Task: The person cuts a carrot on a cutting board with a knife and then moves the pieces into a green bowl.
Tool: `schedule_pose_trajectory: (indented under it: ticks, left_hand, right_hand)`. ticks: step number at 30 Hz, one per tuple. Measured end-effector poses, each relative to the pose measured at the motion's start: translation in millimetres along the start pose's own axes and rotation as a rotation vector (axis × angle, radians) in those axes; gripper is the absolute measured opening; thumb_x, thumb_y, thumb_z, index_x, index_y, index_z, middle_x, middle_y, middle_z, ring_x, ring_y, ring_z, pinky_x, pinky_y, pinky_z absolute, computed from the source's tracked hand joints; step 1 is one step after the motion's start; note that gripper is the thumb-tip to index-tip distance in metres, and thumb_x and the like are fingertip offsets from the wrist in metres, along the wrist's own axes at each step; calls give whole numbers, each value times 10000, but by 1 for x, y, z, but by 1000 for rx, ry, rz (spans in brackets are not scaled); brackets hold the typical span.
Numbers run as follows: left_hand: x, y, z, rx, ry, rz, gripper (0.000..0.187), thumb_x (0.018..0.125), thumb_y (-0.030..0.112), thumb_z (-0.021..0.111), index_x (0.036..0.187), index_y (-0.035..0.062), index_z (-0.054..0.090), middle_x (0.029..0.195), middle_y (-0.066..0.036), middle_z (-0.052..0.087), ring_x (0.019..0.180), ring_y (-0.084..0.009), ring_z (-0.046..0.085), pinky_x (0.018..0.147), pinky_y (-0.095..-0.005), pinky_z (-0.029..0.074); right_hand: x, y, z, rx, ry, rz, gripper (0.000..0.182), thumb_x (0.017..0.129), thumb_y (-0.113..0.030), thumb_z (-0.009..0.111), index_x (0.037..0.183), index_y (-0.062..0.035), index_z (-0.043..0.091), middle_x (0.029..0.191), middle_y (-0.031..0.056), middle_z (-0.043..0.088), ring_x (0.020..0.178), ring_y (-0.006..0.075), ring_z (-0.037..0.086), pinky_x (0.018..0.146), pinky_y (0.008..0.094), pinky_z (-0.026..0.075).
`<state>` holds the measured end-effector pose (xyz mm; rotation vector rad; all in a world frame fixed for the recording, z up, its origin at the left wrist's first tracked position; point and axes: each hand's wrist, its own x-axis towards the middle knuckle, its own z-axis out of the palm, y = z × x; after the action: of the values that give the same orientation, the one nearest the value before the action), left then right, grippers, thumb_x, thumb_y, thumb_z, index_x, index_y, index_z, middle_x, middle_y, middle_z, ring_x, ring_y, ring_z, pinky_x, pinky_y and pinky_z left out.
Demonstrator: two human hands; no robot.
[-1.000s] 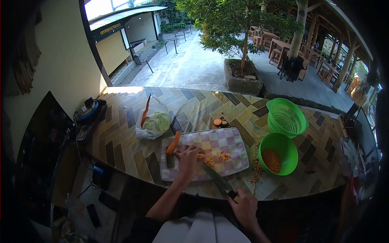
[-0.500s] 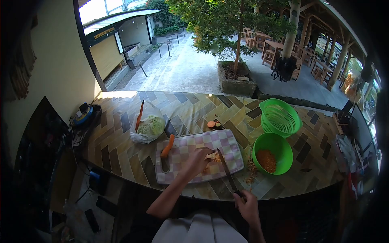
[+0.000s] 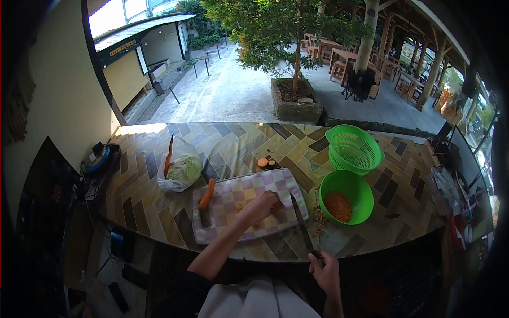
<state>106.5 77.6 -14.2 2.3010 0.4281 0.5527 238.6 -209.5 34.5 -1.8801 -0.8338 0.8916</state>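
My left hand (image 3: 261, 205) is over the cutting board (image 3: 225, 186), which has a pink and white checked pattern. Its fingers are bent and closed on chopped carrot (image 3: 278, 210), mostly covered by the hand. With my right hand (image 3: 325, 271) I grip a knife (image 3: 301, 225) by its dark handle. The blade points away from me, over the right part of the board, apart from my left fingers. A peeled carrot piece (image 3: 207, 194) lies at the board's left end. Small orange bits (image 3: 239, 208) are left of my fingers.
Right of the board stands a green bowl (image 3: 366, 197) with chopped orange pieces (image 3: 338, 207), a green colander (image 3: 354, 149) behind it. Scraps (image 3: 320, 222) lie beside the bowl. Beyond the board are cut carrot ends (image 3: 263, 162) and a plastic bag (image 3: 179, 169) with cabbage.
My left hand has moved right over the chopped carrot and covers it. The knife has shifted right, away from those fingers. The whole view has slid slightly.
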Motion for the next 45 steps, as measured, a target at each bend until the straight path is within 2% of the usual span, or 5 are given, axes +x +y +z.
schedule_pose_trajectory:
  ticks: [12,22,30,35,45]
  left_hand:
    - [27,-9,-13,-115,-174,-138,154,742,-69,644,876,-51,717,816,-155,724,761,-230,714,710,-333,549]
    - [17,0,-17,-270,100,-358,90,795,-27,710,881,-32,737,780,-95,734,715,-130,690,663,-291,533]
    - [-76,27,-56,-161,376,-471,142,819,17,745,952,-30,732,799,-81,732,742,-91,677,684,-263,525]
    - [-136,18,-28,-63,660,-461,166,809,-73,680,966,-40,723,901,-159,732,789,-234,723,772,-323,563]
    - [-154,42,-32,168,545,-422,262,759,-63,706,1015,-22,738,1045,-169,712,1024,-301,671,851,-368,549]
  right_hand:
    - [-4,6,-4,7,-11,-21,263,949,-202,670,860,42,625,596,64,609,550,95,584,527,282,433]
    - [-4,9,-2,-6,-29,-20,292,955,-228,665,837,34,615,581,61,600,537,94,576,513,283,420]
    - [3,0,14,-38,-186,-113,261,972,-217,648,839,3,605,581,17,579,485,52,514,441,240,365]
    - [6,-12,32,-85,-304,-131,271,971,-238,647,898,23,633,593,26,591,518,61,530,476,243,388]
    - [4,-23,52,-187,-431,-157,322,957,-282,659,945,40,654,599,88,622,551,141,610,542,310,446]
